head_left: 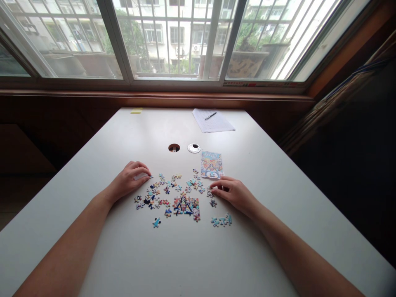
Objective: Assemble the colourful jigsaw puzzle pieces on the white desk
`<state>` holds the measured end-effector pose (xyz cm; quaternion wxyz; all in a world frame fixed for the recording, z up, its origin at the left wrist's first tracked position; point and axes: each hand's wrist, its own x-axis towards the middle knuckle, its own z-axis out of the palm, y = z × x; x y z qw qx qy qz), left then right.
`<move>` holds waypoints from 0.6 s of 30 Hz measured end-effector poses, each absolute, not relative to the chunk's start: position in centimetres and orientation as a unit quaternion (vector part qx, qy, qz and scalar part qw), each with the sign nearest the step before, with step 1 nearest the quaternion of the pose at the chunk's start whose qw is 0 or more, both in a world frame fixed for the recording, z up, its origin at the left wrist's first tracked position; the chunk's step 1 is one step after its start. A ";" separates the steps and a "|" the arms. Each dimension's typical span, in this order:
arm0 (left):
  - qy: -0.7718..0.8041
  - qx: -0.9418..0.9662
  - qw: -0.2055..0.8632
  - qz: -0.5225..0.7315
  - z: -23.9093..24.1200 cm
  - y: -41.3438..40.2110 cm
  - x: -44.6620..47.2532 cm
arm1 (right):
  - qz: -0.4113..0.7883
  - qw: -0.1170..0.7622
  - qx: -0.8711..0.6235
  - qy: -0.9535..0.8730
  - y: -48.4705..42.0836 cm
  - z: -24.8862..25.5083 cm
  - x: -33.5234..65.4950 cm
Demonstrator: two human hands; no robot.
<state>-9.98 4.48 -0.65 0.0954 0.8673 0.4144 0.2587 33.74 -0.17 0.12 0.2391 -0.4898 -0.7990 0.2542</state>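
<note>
Several small colourful puzzle pieces (167, 190) lie scattered on the white table (185, 255). A joined block of pieces (187, 206) sits in front of them, and a short blue strip of joined pieces (222, 220) lies to its right. My left hand (130, 179) rests at the left edge of the scatter, fingers curled over a pale piece. My right hand (233, 192) lies at the right edge, its fingertips pinched at a piece. A small picture card (211, 164) lies just beyond my right hand.
A round cable hole (173, 147) and its loose silver cap (194, 148) sit mid-table. Farther back lie a sheet of paper (213, 121) with a pen (210, 116) and a yellow sticky note (136, 110). A wide window runs behind; dark furniture stands right.
</note>
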 end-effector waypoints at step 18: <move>0.417 0.866 0.100 0.257 -0.4 4.4 -9.9 | 0.251 0.220 -0.498 -0.801 -0.6 0.7 33.0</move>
